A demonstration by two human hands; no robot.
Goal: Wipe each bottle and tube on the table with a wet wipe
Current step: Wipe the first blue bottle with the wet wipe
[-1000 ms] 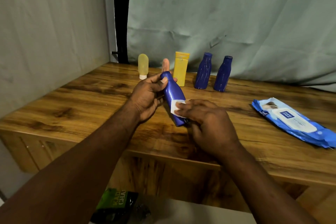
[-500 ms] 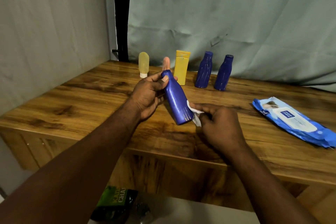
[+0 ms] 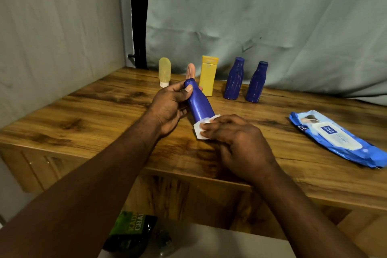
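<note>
Since half a second ago, the right hand point(image 3: 236, 138) has brought the wipe point(image 3: 201, 131) from the bottle's side round over its bottom end. Above the wooden table point(image 3: 83, 123), near its front edge, the left hand point(image 3: 169, 107) grips the blue bottle point(image 3: 199, 104) by the neck, tilted. The right fingers pinch the folded wipe against the base. Turning the bottle while rubbing would likely cover every side. It looks glossy, dark blue, narrow-necked and capped.
</note>
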